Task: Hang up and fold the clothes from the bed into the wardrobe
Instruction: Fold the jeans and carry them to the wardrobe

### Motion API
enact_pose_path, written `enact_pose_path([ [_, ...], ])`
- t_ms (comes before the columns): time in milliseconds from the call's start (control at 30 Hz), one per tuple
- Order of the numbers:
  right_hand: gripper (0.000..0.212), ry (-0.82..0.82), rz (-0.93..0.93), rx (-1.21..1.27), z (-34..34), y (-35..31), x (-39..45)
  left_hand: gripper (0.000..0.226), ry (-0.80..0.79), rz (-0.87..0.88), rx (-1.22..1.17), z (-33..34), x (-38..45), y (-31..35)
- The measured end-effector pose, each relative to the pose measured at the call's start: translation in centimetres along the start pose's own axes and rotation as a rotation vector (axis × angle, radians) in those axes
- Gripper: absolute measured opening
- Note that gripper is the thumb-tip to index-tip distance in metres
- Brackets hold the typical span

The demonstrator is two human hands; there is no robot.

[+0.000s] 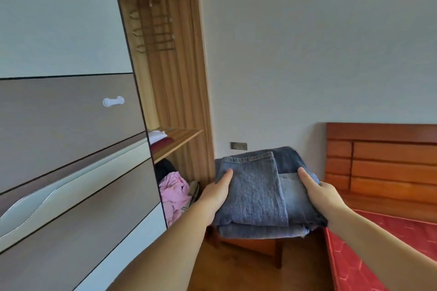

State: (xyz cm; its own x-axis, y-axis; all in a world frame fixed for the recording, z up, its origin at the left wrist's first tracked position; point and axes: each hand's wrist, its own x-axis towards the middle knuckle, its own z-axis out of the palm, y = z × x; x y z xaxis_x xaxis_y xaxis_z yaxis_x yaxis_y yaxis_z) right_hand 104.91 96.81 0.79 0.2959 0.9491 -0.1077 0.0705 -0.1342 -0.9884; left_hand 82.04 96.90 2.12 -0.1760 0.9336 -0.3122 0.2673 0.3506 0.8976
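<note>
A folded stack of blue jeans (257,191) is held up in the air between both hands, in front of the open wardrobe (175,92). My left hand (216,195) grips the stack's left edge, thumb on top and fingers hidden underneath. Along the right edge my right hand (322,192) grips it the same way. The bed (387,245) with a red patterned cover lies at the lower right.
The wardrobe's sliding door (66,125) covers the left side. Inside, a wooden shelf (179,139) carries folded white and dark red clothes (159,138). Below it sit pink clothes (173,194) and something dark. Empty metal hangers (153,30) hang above. A wooden headboard (383,160) stands at the right.
</note>
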Motion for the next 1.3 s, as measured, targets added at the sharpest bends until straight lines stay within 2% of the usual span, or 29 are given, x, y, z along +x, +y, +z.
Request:
enact_pose_path([
  [67, 0.059, -0.061, -0.010, -0.014, 2.2, -0.7, -0.6, 0.118, 0.035, -0.042, -0.054, -2.6, 1.2, -1.6],
  [100, 0.057, -0.091, -0.020, -0.020, 3.5, -1.2, -0.8, 0.114, 0.023, -0.071, -0.092, -4.1, 1.1, -2.0],
  [200, 0.055, -0.171, -0.044, -0.053, 7.6, -2.4, -0.9, 0.063, -0.039, -0.075, -0.170, -8.3, 0.0, -2.5],
  [233, 0.054, -0.198, -0.046, -0.062, 9.0, -2.8, -0.8, 0.060, -0.029, -0.069, -0.173, -9.6, 0.8, -3.3],
  [333, 0.056, -0.259, -0.048, -0.093, 12.7, -3.3, 0.2, 0.076, 0.035, -0.011, -0.123, -12.0, 2.9, -4.6],
  [433, 0.055, -0.282, -0.047, -0.102, 15.2, -3.2, 1.7, 0.073, 0.143, 0.035, -0.079, -13.3, 5.1, -4.9],
  [533, 0.050, -0.298, -0.032, -0.103, 16.6, -3.3, 4.1, 0.072, 0.166, 0.027, -0.083, -13.5, 7.0, -4.3],
  [700, 0.054, -0.316, -0.013, -0.073, 18.3, -3.7, 10.9, 0.086, 0.197, 0.040, -0.079, -12.8, 12.8, -2.2],
  [800, 0.051, -0.317, -0.025, -0.045, 18.9, -4.5, 16.6, 0.099, 0.269, 0.043, -0.072, -11.8, 17.5, 0.3],
  [933, 0.042, -0.380, -0.011, 0.019, 20.0, -6.7, 25.1, 0.093, 0.309, 0.049, -0.138, -10.2, 24.0, 4.7],
  [1067, 0.043, -0.495, 0.033, 0.077, 22.3, -8.7, 32.4, 0.070, 0.400, 0.067, -0.165, -9.9, 29.2, 8.2],
  [1233, 0.028, -0.618, 0.017, 0.152, 26.7, -10.2, 38.1, 0.071, 0.452, 0.058, -0.190, -11.8, 34.9, 9.3],
  [1300, 0.030, -0.712, 0.027, 0.177, 29.8, -10.3, 41.1, 0.077, 0.464, 0.033, -0.224, -13.3, 38.0, 9.0],
])
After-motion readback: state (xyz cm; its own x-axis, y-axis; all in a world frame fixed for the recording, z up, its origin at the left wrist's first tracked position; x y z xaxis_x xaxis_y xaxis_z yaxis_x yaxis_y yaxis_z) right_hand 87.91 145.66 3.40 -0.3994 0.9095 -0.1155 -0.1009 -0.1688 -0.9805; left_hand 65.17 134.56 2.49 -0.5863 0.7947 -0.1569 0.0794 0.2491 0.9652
